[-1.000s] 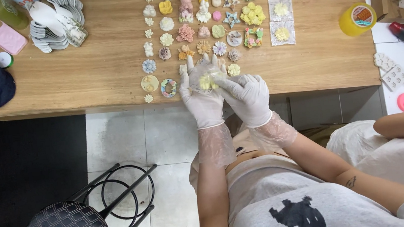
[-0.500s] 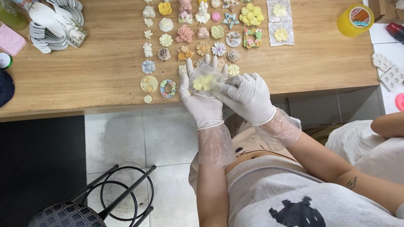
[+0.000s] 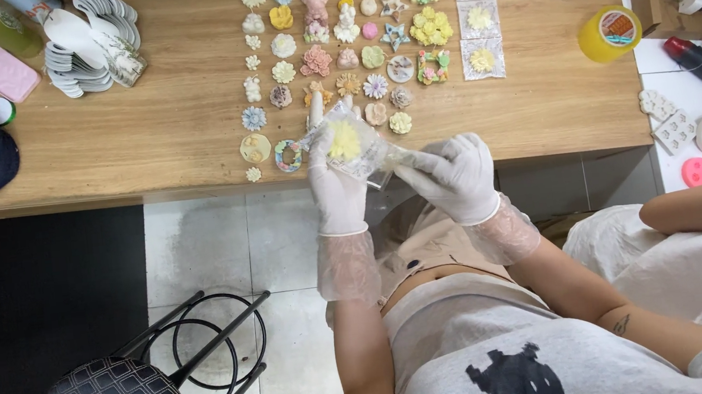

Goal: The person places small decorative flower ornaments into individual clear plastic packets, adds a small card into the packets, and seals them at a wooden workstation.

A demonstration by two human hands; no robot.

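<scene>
Left hand [image 3: 337,185] fingers grasp clear bag [image 3: 356,146] from below, yellow flower [image 3: 343,139] inside above fingertips; right hand [image 3: 456,179] fingers pinch bag's lower corner, over desk [image 3: 144,132] edge.

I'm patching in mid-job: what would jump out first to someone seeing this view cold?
First, the two white-gloved hands at the table's near edge: the left hand and right hand hold a clear bag with a yellow flower piece inside. Just beyond them, rows of small pastel flower-shaped pieces cover the middle of the wooden table. A yellow tape roll sits at the right.
</scene>
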